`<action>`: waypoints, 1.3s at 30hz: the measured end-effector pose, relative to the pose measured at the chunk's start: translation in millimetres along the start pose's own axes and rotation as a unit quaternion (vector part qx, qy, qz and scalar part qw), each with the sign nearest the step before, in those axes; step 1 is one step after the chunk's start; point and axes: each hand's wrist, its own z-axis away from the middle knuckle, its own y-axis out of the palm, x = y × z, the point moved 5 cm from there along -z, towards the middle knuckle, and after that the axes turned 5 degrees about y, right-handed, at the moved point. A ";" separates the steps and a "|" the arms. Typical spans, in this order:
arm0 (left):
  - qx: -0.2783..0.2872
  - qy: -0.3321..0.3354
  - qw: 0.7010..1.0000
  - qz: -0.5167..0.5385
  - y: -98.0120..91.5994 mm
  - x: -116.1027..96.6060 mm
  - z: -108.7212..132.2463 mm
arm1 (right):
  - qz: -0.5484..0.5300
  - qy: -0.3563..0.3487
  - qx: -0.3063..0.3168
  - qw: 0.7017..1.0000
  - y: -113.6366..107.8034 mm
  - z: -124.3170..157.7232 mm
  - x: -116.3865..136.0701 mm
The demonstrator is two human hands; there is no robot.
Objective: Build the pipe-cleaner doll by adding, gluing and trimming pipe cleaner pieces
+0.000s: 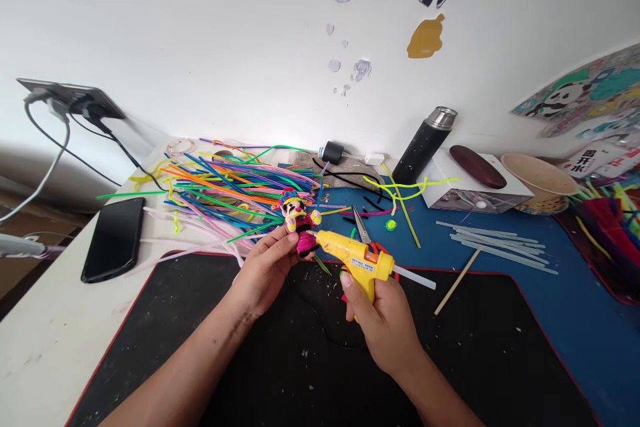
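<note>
My left hand [265,267] pinches a small pipe-cleaner doll [299,219] with a pink body and a blue and red headpiece, held upright above the black mat [150,347]. My right hand [383,317] grips a yellow hot glue gun [353,259] by its handle, a finger on the trigger. The gun's nozzle points left and touches the doll's lower body. A clear glue stick [414,277] juts from the gun's back.
A heap of coloured pipe cleaners [225,190] lies behind the doll. Scissors [364,230] rest by the gun. A black phone [114,237] lies at the left, spare glue sticks [495,243] and a wooden stick [456,283] at the right. A black flask [425,143], white box [470,187] and bowl [540,180] stand at the back.
</note>
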 end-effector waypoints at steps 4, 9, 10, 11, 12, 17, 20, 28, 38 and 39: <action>0.003 0.000 1.000 0.005 -0.1 0.3 -0.4 | 0.002 -0.001 0.000 1.000 -0.4 0.6 -0.3; 0.004 -0.001 1.000 -0.003 0.1 0.2 -0.5 | 0.002 -0.004 0.006 1.000 0.3 1.1 -2.8; 0.003 -0.001 1.000 -0.005 0.0 0.3 -0.5 | 0.003 -0.006 0.006 1.000 0.3 1.2 -2.9; 0.001 0.000 1.000 -0.008 -0.3 0.3 -0.5 | 0.005 -0.008 0.006 1.000 0.1 1.3 -2.8; -0.001 0.000 1.000 -0.010 -0.7 0.5 -0.6 | 0.007 -0.010 0.006 1.000 -0.1 1.5 -2.7; -0.008 0.005 1.000 -0.013 -2.4 1.1 -1.1 | 0.014 -0.006 0.006 1.000 -1.3 2.1 -2.4; -0.008 0.004 1.000 -0.012 -2.3 1.1 -1.0 | 0.016 -0.002 0.006 1.000 -1.3 2.0 -3.3; -0.010 0.006 1.000 -0.023 -3.5 1.9 -1.1 | 0.007 0.003 0.000 1.000 -2.1 2.3 -5.6; -0.017 0.014 0.999 -0.049 -4.5 3.9 -0.4 | -0.004 0.034 0.006 0.999 -2.4 2.5 -11.8; -0.017 0.015 0.999 -0.046 -4.1 3.3 -0.7 | -0.007 0.042 0.004 0.999 -2.2 2.9 -13.6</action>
